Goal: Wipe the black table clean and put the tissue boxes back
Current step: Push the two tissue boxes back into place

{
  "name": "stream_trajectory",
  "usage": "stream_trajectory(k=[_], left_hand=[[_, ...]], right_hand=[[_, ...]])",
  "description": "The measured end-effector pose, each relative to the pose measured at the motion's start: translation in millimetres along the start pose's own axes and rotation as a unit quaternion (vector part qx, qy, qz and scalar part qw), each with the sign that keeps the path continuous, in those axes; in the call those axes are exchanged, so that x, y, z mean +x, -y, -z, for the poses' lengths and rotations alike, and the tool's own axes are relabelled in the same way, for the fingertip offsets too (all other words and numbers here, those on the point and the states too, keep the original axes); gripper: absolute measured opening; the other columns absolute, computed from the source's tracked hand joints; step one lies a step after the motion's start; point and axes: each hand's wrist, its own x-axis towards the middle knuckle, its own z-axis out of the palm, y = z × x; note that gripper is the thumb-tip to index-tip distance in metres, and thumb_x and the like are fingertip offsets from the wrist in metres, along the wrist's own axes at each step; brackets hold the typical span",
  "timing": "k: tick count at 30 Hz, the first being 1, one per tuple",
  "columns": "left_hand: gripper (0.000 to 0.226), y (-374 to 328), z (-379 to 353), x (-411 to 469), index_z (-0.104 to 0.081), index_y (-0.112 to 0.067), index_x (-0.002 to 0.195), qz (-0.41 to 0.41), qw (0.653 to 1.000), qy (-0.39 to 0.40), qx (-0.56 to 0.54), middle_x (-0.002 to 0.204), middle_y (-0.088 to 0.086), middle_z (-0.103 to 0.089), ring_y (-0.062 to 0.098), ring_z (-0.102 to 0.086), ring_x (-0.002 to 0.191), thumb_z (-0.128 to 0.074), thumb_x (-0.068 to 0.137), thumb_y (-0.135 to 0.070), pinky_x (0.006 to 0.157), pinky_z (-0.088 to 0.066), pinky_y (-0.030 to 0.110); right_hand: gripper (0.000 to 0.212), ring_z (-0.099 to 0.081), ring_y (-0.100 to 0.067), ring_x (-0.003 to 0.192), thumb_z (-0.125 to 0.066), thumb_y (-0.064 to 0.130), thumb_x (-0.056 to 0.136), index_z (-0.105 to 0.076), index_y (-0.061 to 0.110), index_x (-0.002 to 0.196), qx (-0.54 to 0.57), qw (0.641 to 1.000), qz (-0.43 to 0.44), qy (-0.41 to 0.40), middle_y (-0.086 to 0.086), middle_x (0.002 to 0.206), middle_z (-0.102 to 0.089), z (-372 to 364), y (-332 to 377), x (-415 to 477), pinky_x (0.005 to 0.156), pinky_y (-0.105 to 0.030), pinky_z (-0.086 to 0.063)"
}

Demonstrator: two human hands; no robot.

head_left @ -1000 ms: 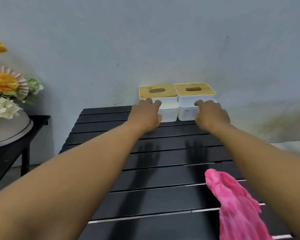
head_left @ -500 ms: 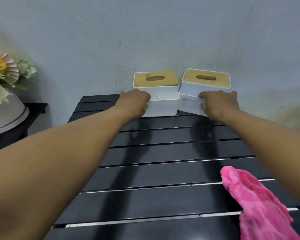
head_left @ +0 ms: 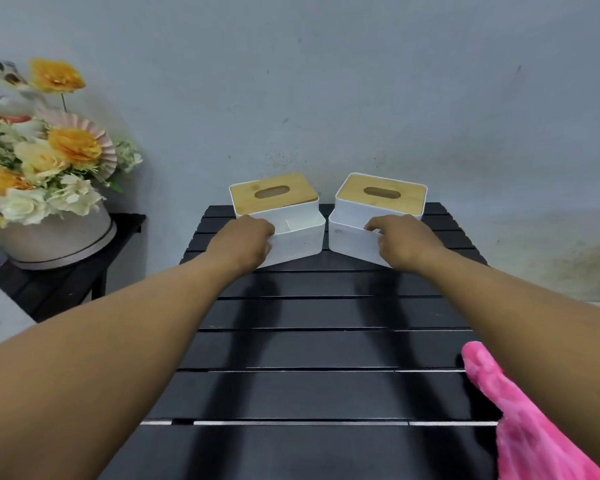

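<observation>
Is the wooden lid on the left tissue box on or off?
On. The wooden lid sits flat atop the left tissue box, which the left hand grips by its front compartment.

Both bare arms stretch forward, the left entering from 8 o'clock, the right from 4 o'clock. The left hand (head_left: 243,244), at 11 o'clock, grips the left box (head_left: 298,239) with fingers curled over its near rim. The right hand (head_left: 404,241), at 1 o'clock, grips the right box (head_left: 349,237) likewise.

Hands (head_left: 245,242) (head_left: 404,239) on tissue boxes (head_left: 300,237) (head_left: 349,239) (black table (head_left: 326,348))
</observation>
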Motion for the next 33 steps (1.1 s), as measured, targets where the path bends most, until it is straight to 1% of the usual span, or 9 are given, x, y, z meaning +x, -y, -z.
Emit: stream_trajectory(k=[4, 7, 11, 14, 19, 22, 24, 28, 33], left_hand=[[0.012, 2, 1, 0, -0.062, -0.013, 0.091, -0.004, 1.000, 0.011, -0.020, 0.087, 0.009, -0.061, 0.031, -0.057, 0.080, -0.052, 0.095, -0.020, 0.072, -0.053, 0.040], [0.014, 7, 5, 0, -0.065, -0.013, 0.101, -0.003, 0.999, 0.025, -0.041, 0.095, 0.009, -0.064, 0.030, -0.058, 0.087, -0.053, 0.096, -0.018, 0.075, -0.051, 0.036], [0.010, 18, 10, 1, -0.064, -0.017, 0.096, -0.016, 0.997, 0.054, -0.057, 0.095, 0.006, -0.065, 0.026, -0.058, 0.088, -0.055, 0.095, -0.019, 0.075, -0.049, 0.034], [0.009, 18, 12, 1, -0.065, -0.018, 0.093, -0.022, 0.996, 0.059, -0.066, 0.091, 0.005, -0.064, 0.026, -0.059, 0.089, -0.056, 0.095, -0.019, 0.076, -0.048, 0.034], [0.013, 17, 12, -3, -0.068, -0.018, 0.101, -0.027, 0.996, 0.056, -0.070, 0.097, 0.005, -0.066, 0.026, -0.059, 0.090, -0.056, 0.095, -0.020, 0.080, -0.051, 0.037], [0.010, 18, 12, -4, -0.066, -0.020, 0.095, -0.034, 0.995, 0.057, -0.076, 0.092, 0.004, -0.065, 0.025, -0.059, 0.088, -0.056, 0.095, -0.020, 0.076, -0.049, 0.034], [0.010, 17, 12, -5, -0.066, -0.021, 0.096, -0.037, 0.995, 0.057, -0.078, 0.092, 0.003, -0.064, 0.024, -0.058, 0.087, -0.056, 0.095, -0.020, 0.073, -0.046, 0.032], [0.009, 16, 11, -6, -0.064, -0.024, 0.097, -0.043, 0.994, 0.055, -0.081, 0.093, 0.001, -0.064, 0.022, -0.059, 0.085, -0.056, 0.096, -0.021, 0.068, -0.040, 0.029], [0.010, 15, 9, -6, -0.057, -0.030, 0.091, -0.044, 0.995, 0.048, -0.077, 0.088, -0.002, -0.060, 0.022, -0.058, 0.086, -0.056, 0.095, -0.022, 0.065, -0.036, 0.029]], right_hand=[[0.042, -0.058, -0.030, 0.109, -0.046, 0.009, 0.094, -0.061, 0.032, 0.126, -0.001, 1.000, 0.003, -0.007, -0.006, 0.128, -0.063, 0, 0, 3, 0.087, -0.037, -0.052], [0.044, -0.059, -0.031, 0.106, -0.044, 0.006, 0.091, -0.062, 0.030, 0.123, 0.003, 1.000, -0.017, -0.015, -0.006, 0.126, -0.063, 3, -9, 3, 0.084, -0.035, -0.052], [0.044, -0.058, -0.032, 0.099, -0.042, 0.003, 0.087, -0.065, 0.030, 0.114, 0.008, 0.999, -0.037, -0.018, -0.006, 0.117, -0.065, 6, -22, -1, 0.075, -0.033, -0.049], [0.044, -0.058, -0.031, 0.096, -0.042, 0.004, 0.087, -0.065, 0.031, 0.112, 0.014, 0.999, -0.031, -0.018, -0.006, 0.113, -0.065, 6, -24, -3, 0.075, -0.035, -0.052], [0.043, -0.059, -0.031, 0.095, -0.042, 0.005, 0.086, -0.065, 0.033, 0.110, 0.022, 1.000, -0.010, -0.014, -0.006, 0.110, -0.066, 3, -20, -7, 0.075, -0.035, -0.052], [0.042, -0.058, -0.031, 0.093, -0.042, 0.005, 0.087, -0.065, 0.033, 0.109, 0.020, 1.000, -0.007, -0.014, -0.006, 0.107, -0.066, 2, -18, -9, 0.071, -0.033, -0.049], [0.041, -0.058, -0.030, 0.092, -0.041, 0.006, 0.087, -0.065, 0.033, 0.107, 0.019, 1.000, -0.006, -0.015, -0.006, 0.106, -0.066, 1, -17, -10, 0.069, -0.032, -0.047], [0.040, -0.058, -0.030, 0.094, -0.042, 0.006, 0.088, -0.065, 0.032, 0.109, 0.017, 1.000, -0.001, -0.019, -0.007, 0.110, -0.065, 1, -16, -12, 0.073, -0.034, -0.050], [0.041, -0.059, -0.031, 0.094, -0.042, 0.006, 0.088, -0.065, 0.032, 0.110, 0.016, 1.000, -0.003, -0.024, -0.007, 0.110, -0.067, 0, -15, -14, 0.076, -0.036, -0.053]])
